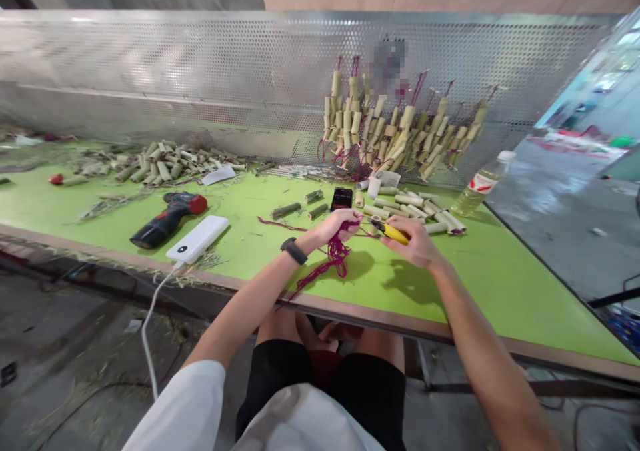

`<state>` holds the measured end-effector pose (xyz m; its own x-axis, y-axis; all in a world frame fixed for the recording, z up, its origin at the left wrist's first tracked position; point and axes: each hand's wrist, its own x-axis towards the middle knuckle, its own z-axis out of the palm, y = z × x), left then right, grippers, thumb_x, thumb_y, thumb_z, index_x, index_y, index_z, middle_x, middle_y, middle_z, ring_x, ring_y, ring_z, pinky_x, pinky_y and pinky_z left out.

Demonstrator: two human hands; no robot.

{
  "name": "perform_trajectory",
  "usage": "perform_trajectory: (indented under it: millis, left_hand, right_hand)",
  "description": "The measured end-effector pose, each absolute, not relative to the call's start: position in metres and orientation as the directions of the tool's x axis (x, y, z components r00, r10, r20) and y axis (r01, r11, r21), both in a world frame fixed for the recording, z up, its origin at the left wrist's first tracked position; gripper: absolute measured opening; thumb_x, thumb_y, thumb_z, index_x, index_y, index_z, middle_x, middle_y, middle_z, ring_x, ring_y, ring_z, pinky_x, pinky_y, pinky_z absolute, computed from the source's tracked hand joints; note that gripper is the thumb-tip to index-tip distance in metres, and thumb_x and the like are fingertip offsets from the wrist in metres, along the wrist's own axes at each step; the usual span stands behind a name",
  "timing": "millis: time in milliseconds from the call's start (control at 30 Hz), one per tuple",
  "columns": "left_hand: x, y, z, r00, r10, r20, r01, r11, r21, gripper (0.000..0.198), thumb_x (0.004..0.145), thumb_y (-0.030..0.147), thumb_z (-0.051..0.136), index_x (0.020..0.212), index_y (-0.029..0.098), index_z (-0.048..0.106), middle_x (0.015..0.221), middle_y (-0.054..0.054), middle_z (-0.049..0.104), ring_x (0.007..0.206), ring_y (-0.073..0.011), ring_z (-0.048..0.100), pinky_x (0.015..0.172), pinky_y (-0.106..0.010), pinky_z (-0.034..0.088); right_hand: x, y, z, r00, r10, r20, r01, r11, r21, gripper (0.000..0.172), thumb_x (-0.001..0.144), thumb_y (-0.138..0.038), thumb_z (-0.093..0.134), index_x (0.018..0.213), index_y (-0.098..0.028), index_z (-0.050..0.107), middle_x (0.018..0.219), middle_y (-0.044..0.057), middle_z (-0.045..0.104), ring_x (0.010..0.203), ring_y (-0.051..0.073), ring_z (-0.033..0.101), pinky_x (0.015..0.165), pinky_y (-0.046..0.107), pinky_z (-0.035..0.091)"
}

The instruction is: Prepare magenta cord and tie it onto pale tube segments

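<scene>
My left hand (339, 225) is closed on a bunch of dark red cord (336, 256), which hangs in loops over the green table (480, 284). A black watch sits on that wrist. My right hand (414, 240) is closed round a yellow-handled tool (393, 231), its tip pointing toward the cord at my left fingers. Both hands hover just above the table near its front edge. Short bamboo tube pieces (417, 209) lie just beyond my right hand.
Strung bamboo tubes (400, 134) hang on the perforated metal wall. A loose bamboo pile (160, 163) lies far left. A red-black drill (167, 218), a white power bank (198, 238) with cable, a small black box (342, 198) and a plastic bottle (481, 184) rest on the table.
</scene>
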<state>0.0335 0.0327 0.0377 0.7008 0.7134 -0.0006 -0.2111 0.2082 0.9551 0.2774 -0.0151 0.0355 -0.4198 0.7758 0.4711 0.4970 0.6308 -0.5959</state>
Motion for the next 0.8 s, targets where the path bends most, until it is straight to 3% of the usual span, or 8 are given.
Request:
perform_trajectory:
  millis: [100,267,533,633,700,800]
  left_hand:
    - [0.032,0.036,0.036,0.683,0.73,0.039,-0.246,0.179,0.953,0.016,0.08,0.024,0.061,0.078,0.019,0.046,0.059,0.008,0.034,0.044,-0.0045,0.025,0.041,-0.018,0.019]
    - [0.032,0.038,0.033,0.651,0.758,0.046,-0.29,0.192,0.938,0.023,0.084,0.028,0.066,0.077,0.019,0.046,0.06,0.007,0.037,0.044,-0.0046,0.028,0.043,-0.018,0.019]
    - [0.033,0.036,0.033,0.617,0.782,0.085,-0.403,0.221,0.888,0.022,0.09,0.032,0.066,0.086,0.019,0.048,0.062,0.007,0.042,0.043,-0.0048,0.03,0.041,-0.016,0.021]
    - [0.031,0.035,0.036,0.583,0.803,0.129,-0.448,0.185,0.875,0.022,0.093,0.029,0.065,0.086,0.02,0.047,0.063,0.006,0.043,0.044,-0.005,0.031,0.042,-0.016,0.024]
    - [0.03,0.035,0.038,0.559,0.816,0.146,-0.462,0.16,0.873,0.023,0.094,0.03,0.065,0.085,0.02,0.046,0.064,0.006,0.045,0.044,-0.0049,0.031,0.042,-0.015,0.026]
    - [0.03,0.034,0.038,0.522,0.836,0.166,-0.472,0.121,0.873,0.023,0.096,0.03,0.065,0.088,0.02,0.045,0.065,0.006,0.047,0.045,-0.0054,0.033,0.043,-0.016,0.026]
  right_hand:
    - [0.273,-0.013,0.029,-0.423,0.763,0.489,0.566,0.643,-0.515,0.032,0.093,-0.048,0.069,0.079,-0.02,0.067,0.098,0.009,0.066,0.079,0.022,0.061,0.077,0.038,0.047]
    - [0.265,-0.013,0.021,-0.396,0.788,0.47,0.62,0.608,-0.496,0.033,0.094,-0.052,0.066,0.084,-0.021,0.071,0.119,0.013,0.065,0.088,0.028,0.066,0.086,0.047,0.052]
    - [0.254,-0.018,0.019,-0.257,0.78,0.571,0.569,0.599,-0.563,0.033,0.092,-0.054,0.07,0.095,-0.021,0.076,0.147,0.014,0.047,0.108,0.032,0.061,0.102,0.051,0.049]
    - [0.249,-0.019,0.019,-0.314,0.802,0.507,0.481,0.595,-0.644,0.032,0.094,-0.054,0.068,0.09,-0.023,0.073,0.129,0.011,0.058,0.105,0.029,0.061,0.099,0.046,0.048]
    - [0.245,-0.02,0.018,-0.381,0.832,0.403,0.422,0.544,-0.725,0.033,0.096,-0.055,0.065,0.088,-0.023,0.071,0.106,0.008,0.063,0.091,0.025,0.06,0.083,0.039,0.05]
    - [0.241,-0.021,0.014,-0.4,0.883,0.243,0.361,0.396,-0.844,0.04,0.097,-0.06,0.063,0.085,-0.022,0.065,0.075,0.001,0.053,0.065,0.016,0.047,0.059,0.031,0.038]
